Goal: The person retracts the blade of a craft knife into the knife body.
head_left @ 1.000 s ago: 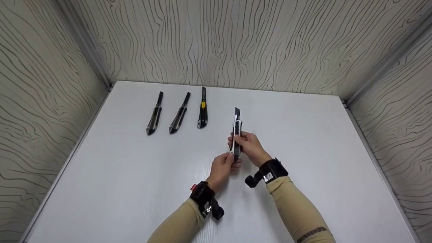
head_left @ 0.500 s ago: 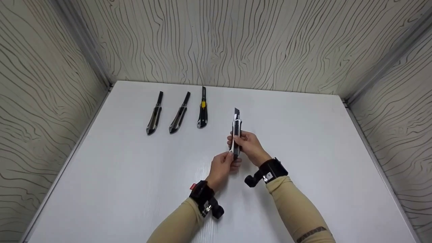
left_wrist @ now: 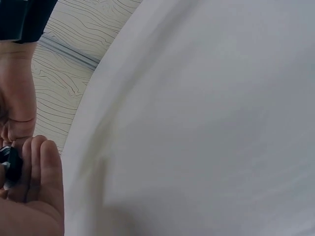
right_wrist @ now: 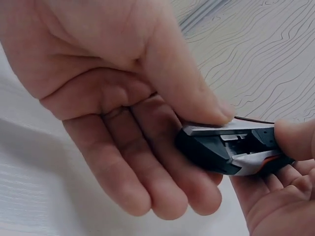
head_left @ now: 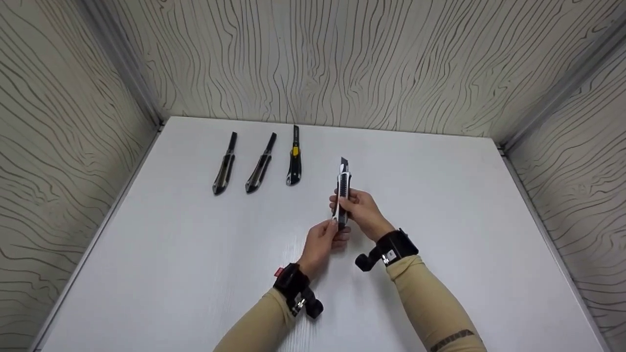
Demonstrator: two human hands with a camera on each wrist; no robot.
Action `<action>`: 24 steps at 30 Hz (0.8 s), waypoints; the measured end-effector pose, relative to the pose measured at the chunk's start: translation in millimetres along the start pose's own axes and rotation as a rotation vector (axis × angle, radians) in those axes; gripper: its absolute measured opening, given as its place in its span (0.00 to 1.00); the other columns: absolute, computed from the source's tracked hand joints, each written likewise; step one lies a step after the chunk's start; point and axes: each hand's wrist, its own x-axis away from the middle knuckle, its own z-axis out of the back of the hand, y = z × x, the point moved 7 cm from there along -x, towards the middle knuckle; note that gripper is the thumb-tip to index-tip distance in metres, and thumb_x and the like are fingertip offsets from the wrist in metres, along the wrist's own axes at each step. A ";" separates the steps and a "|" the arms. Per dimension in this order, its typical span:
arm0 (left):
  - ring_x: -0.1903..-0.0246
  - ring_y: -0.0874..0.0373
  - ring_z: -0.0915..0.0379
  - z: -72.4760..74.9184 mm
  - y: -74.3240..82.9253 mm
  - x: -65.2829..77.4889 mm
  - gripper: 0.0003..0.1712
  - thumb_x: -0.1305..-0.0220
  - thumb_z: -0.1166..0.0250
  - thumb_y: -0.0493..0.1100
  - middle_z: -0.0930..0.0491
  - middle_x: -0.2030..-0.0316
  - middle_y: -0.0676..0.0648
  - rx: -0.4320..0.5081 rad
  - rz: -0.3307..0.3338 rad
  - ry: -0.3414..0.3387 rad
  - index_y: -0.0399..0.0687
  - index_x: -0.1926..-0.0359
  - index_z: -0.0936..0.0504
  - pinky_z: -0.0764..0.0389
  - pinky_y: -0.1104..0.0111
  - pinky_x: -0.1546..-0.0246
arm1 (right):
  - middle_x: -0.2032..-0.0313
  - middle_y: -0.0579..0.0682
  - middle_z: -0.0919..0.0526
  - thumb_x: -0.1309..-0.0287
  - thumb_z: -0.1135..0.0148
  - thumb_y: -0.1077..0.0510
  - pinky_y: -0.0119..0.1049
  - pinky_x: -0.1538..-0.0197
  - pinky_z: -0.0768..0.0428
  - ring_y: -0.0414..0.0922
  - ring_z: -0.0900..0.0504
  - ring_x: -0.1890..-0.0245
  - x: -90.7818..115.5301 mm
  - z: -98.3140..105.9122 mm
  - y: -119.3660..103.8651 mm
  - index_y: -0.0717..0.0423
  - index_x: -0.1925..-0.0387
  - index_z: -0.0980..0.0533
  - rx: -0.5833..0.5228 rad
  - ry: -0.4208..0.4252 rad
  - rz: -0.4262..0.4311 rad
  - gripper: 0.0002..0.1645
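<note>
My right hand (head_left: pixel 364 212) grips the middle of a black-and-white utility knife (head_left: pixel 343 186), thumb on top near its dark slider track. The snap-off blade (head_left: pixel 344 162) sticks out of the knife's nose, pointing to the back of the table. Lower down, my left hand (head_left: pixel 322 243) pinches the rear end of the same knife between thumb and fingers. In the right wrist view, my left hand (right_wrist: pixel 123 98) fills the left side, its thumb on the knife's dark end (right_wrist: pixel 206 150); my right hand (right_wrist: pixel 280 196) shows at the right edge. The left wrist view cuts off most of the knife.
On the white table (head_left: pixel 195 274), toward the back left, lie two grey-and-black utility knives, a left one (head_left: pixel 224 168) and a middle one (head_left: pixel 260 167). Beside them is a black utility knife (head_left: pixel 294 166) with a yellow slider. Wood-patterned panels (head_left: pixel 313 58) enclose the back and sides.
Slightly less blade shows beyond the nose of the held knife. The knife's rear end has risen a little in the head view. Both hands keep their hold, and the lying knives stay put.
</note>
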 end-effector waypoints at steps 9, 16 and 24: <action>0.57 0.48 0.16 -0.8 -2.4 2.1 0.24 0.23 0.53 0.44 0.18 0.52 0.30 0.028 0.010 -0.035 0.24 0.42 0.29 0.15 0.59 0.52 | 0.44 0.65 0.21 0.30 0.50 0.63 0.32 0.48 0.19 0.38 0.16 0.55 -1.9 -0.7 2.9 0.71 0.37 0.36 0.004 0.006 0.003 0.24; 0.60 0.59 0.17 -0.6 -1.3 -0.3 0.21 0.23 0.52 0.42 0.16 0.56 0.35 0.056 0.011 0.003 0.27 0.44 0.26 0.15 0.65 0.52 | 0.48 0.57 0.18 0.28 0.51 0.57 0.32 0.47 0.19 0.40 0.17 0.53 1.4 -1.0 5.2 0.70 0.36 0.36 0.023 -0.003 -0.003 0.26; 0.59 0.54 0.15 -0.9 0.6 -0.4 0.20 0.23 0.53 0.42 0.15 0.57 0.35 0.021 -0.006 0.004 0.28 0.46 0.25 0.15 0.65 0.54 | 0.50 0.56 0.17 0.27 0.52 0.55 0.34 0.46 0.19 0.42 0.16 0.53 1.1 0.0 8.6 0.67 0.39 0.32 -0.005 0.011 -0.042 0.23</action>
